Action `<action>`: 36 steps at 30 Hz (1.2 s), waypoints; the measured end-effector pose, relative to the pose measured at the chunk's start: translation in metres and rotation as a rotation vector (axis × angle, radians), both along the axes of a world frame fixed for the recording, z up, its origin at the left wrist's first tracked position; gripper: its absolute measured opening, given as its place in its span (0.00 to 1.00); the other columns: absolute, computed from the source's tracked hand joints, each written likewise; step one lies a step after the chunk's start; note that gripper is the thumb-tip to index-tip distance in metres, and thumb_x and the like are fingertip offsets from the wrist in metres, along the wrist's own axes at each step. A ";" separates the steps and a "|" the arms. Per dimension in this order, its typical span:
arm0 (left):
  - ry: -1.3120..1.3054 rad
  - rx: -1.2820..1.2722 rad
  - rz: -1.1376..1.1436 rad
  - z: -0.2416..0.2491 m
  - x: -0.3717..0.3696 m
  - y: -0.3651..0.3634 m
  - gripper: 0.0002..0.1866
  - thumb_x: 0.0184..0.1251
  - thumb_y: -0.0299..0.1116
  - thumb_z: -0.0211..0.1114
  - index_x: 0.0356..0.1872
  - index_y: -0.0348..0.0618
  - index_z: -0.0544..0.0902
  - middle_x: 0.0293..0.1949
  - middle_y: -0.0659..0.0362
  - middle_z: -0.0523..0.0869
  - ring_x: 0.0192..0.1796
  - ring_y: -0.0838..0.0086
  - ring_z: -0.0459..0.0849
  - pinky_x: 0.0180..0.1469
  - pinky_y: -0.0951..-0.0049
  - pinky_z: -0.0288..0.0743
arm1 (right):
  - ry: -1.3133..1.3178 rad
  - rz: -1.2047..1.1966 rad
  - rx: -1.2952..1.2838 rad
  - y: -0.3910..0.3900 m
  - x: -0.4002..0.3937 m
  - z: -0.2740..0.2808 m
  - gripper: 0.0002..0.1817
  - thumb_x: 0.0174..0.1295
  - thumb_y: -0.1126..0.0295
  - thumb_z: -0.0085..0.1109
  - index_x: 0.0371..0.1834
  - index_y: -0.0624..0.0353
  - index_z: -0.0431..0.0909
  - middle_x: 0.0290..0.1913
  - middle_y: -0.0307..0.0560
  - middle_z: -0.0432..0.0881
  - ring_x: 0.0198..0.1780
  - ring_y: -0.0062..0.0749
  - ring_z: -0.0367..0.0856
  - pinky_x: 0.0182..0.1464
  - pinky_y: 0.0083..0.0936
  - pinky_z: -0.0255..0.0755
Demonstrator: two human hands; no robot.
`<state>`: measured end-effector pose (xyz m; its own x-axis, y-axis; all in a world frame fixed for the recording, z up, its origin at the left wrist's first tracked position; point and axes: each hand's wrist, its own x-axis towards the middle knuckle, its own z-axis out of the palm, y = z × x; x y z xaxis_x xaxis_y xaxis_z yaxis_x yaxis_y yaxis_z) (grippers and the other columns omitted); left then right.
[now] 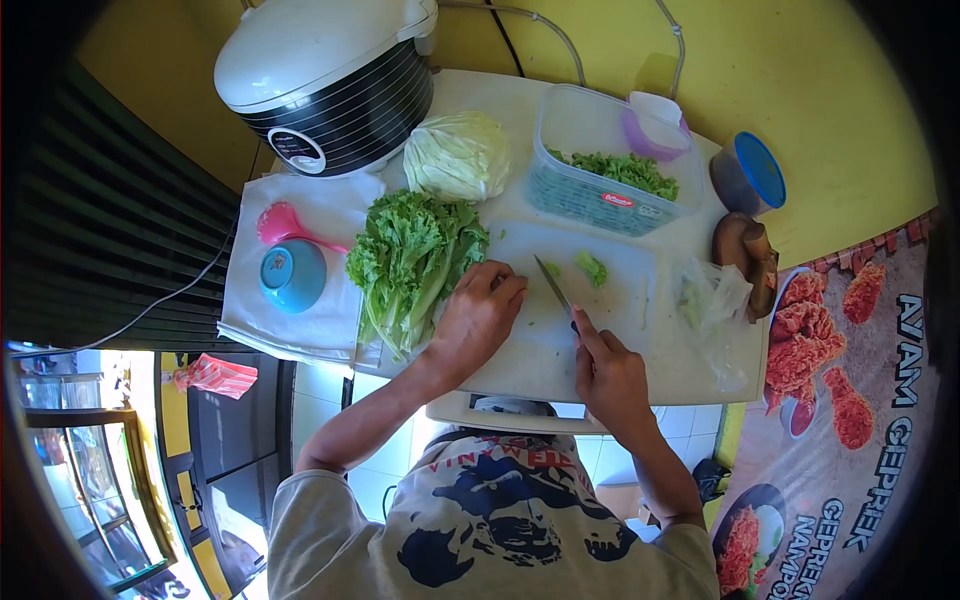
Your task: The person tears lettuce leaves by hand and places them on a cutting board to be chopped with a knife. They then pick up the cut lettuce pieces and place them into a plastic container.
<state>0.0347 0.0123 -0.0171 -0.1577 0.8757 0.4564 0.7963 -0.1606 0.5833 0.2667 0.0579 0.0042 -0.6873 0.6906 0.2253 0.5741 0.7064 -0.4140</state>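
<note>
My right hand (608,372) is wrapped round the handle of a knife (553,280), its blade pointing up and left over the white cutting board (625,260). Left of the blade, my left hand (482,312) rests at the board's edge with its fingers curled; whatever lies under them is hidden. A bunch of green lettuce (410,250) lies right beside my left hand. A small cut piece of lettuce (592,268) sits on the board to the right of the blade, with tiny scraps around it.
Behind the board stand a cabbage (458,155) and a clear plastic container (560,190) holding cut greens. A rice cooker (325,90), blue bowl (293,276) and pink ladle (282,223) are left. To the right are a plastic bag (712,300), a blue-lidded tub (748,172) and a brown wooden object (738,245).
</note>
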 end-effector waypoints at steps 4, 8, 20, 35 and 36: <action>0.008 0.000 0.030 0.001 0.003 0.005 0.12 0.68 0.25 0.73 0.50 0.37 0.89 0.48 0.48 0.86 0.50 0.51 0.87 0.53 0.55 0.84 | 0.052 -0.001 -0.031 -0.005 0.003 -0.004 0.32 0.71 0.75 0.63 0.80 0.52 0.73 0.27 0.46 0.80 0.19 0.40 0.80 0.25 0.37 0.78; -0.037 0.023 0.085 0.010 0.006 -0.005 0.14 0.68 0.24 0.74 0.54 0.38 0.89 0.50 0.48 0.86 0.50 0.51 0.87 0.53 0.55 0.84 | 0.065 0.044 -0.057 -0.013 0.009 -0.002 0.33 0.70 0.75 0.63 0.80 0.51 0.72 0.27 0.46 0.80 0.19 0.39 0.80 0.25 0.37 0.78; 0.076 0.017 0.014 0.003 -0.005 -0.017 0.11 0.64 0.19 0.73 0.47 0.38 0.92 0.46 0.52 0.87 0.49 0.56 0.87 0.51 0.58 0.84 | -0.011 0.094 -0.054 -0.012 0.014 -0.003 0.35 0.67 0.76 0.64 0.80 0.50 0.72 0.27 0.45 0.78 0.19 0.40 0.79 0.25 0.37 0.78; 0.058 0.027 0.019 0.003 -0.003 -0.018 0.12 0.63 0.18 0.73 0.47 0.37 0.92 0.47 0.52 0.87 0.48 0.58 0.87 0.50 0.58 0.85 | 0.000 0.120 0.005 -0.006 -0.005 -0.004 0.34 0.67 0.76 0.63 0.80 0.53 0.73 0.27 0.46 0.79 0.19 0.42 0.79 0.25 0.39 0.79; 0.060 0.024 0.024 0.003 -0.002 -0.018 0.12 0.63 0.18 0.73 0.48 0.37 0.92 0.47 0.52 0.87 0.48 0.59 0.87 0.50 0.59 0.85 | -0.009 0.116 0.008 -0.005 -0.004 -0.003 0.34 0.68 0.76 0.63 0.79 0.53 0.73 0.27 0.46 0.79 0.19 0.42 0.79 0.25 0.39 0.79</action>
